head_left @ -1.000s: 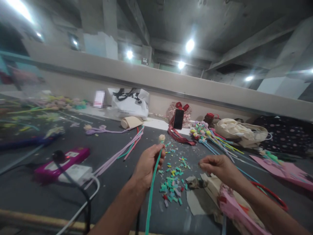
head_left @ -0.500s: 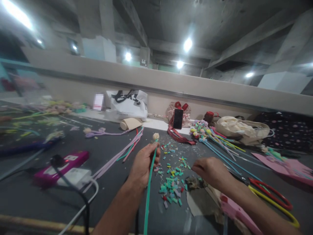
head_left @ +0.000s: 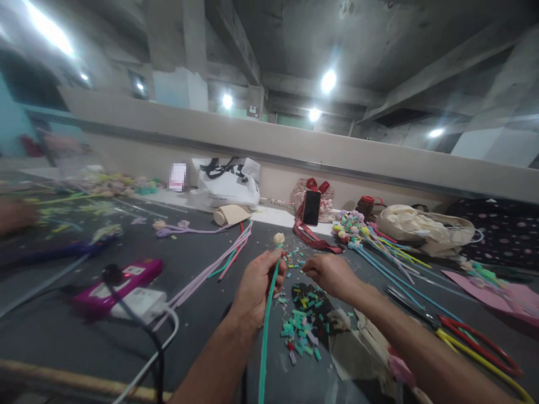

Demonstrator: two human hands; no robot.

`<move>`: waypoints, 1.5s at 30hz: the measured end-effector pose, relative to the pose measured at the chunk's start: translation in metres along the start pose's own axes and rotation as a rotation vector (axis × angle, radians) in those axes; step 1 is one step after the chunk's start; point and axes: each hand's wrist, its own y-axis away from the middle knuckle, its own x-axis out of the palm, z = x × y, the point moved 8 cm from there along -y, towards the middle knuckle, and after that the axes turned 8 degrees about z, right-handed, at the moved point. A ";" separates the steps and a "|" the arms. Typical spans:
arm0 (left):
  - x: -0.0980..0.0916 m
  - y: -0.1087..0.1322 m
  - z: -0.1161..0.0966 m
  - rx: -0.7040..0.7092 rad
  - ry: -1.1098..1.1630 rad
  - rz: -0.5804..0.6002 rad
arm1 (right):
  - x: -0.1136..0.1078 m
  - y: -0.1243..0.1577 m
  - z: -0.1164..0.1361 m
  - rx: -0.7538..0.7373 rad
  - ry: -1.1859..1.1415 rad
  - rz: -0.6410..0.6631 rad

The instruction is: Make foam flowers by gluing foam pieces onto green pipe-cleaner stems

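My left hand [head_left: 256,283] is closed round a long green stem [head_left: 266,336] that stands nearly upright, topped by a small cream flower bud [head_left: 278,238]. My right hand [head_left: 328,274] hovers just right of it with fingers pinched together; what they hold is too small to make out. Below both hands lies a scatter of small coloured foam bits [head_left: 304,325] on the dark table [head_left: 202,314].
Purple and pink stems [head_left: 210,269] lie to the left, a pink power strip [head_left: 115,280] with cables beyond. A bundle of finished flowers [head_left: 357,227], a phone [head_left: 311,207], bags [head_left: 227,182], red and yellow scissors [head_left: 475,342] and pink paper [head_left: 501,292] are right and behind.
My right hand has moved left and away from the paper scraps, toward the stem held in my left hand. The left hand has stayed almost still.
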 end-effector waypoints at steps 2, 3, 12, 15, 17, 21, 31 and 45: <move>0.000 0.000 0.001 -0.005 -0.008 0.000 | 0.005 -0.015 0.006 -0.005 0.008 0.011; 0.000 -0.001 0.001 -0.008 -0.012 0.000 | 0.008 -0.022 0.009 -0.005 0.014 0.014; 0.006 -0.001 0.006 -0.030 -0.066 0.042 | 0.030 -0.049 0.020 0.016 0.023 0.069; 0.008 0.000 0.008 -0.048 -0.093 0.045 | 0.029 -0.050 0.022 0.000 -0.019 0.061; 0.009 0.001 0.009 -0.057 -0.112 0.048 | 0.023 -0.046 0.021 -0.004 -0.063 0.031; 0.013 0.004 0.016 -0.102 -0.147 0.072 | 0.008 -0.017 0.009 0.029 -0.194 -0.058; 0.044 0.018 0.062 -0.336 -0.173 0.286 | 0.010 0.095 -0.017 0.063 -1.227 -0.105; 0.075 0.018 0.088 -0.384 -0.228 0.316 | 0.032 0.107 -0.042 0.165 -1.430 -0.229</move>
